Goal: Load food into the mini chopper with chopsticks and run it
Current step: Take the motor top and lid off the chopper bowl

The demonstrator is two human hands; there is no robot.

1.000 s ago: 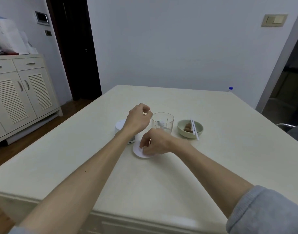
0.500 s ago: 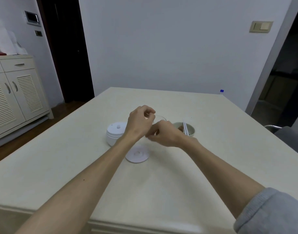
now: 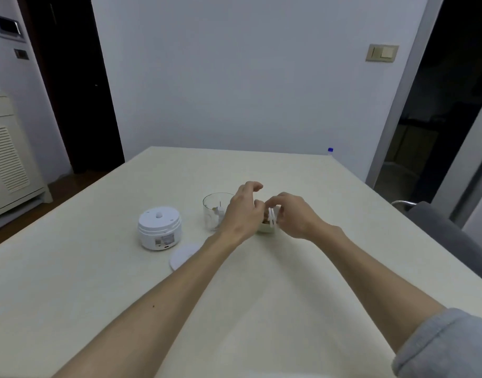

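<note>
Cream-coloured desk (image 3: 98, 282) fills the foreground, with both bare forearms reaching across it. Nearest lies a flat round white plastic lid (image 3: 183, 255), and just behind it, to the left, stands the white cylindrical chopper motor unit (image 3: 159, 227). Farther on, the clear glass chopper cup (image 3: 213, 211) stands upright beside the left hand (image 3: 241, 211), whose fingers are loosely curved and hold nothing. The right hand (image 3: 291, 214) pinches the white chopsticks (image 3: 272, 218) over the small pale green bowl (image 3: 265, 228), which is mostly hidden between the hands.
</note>
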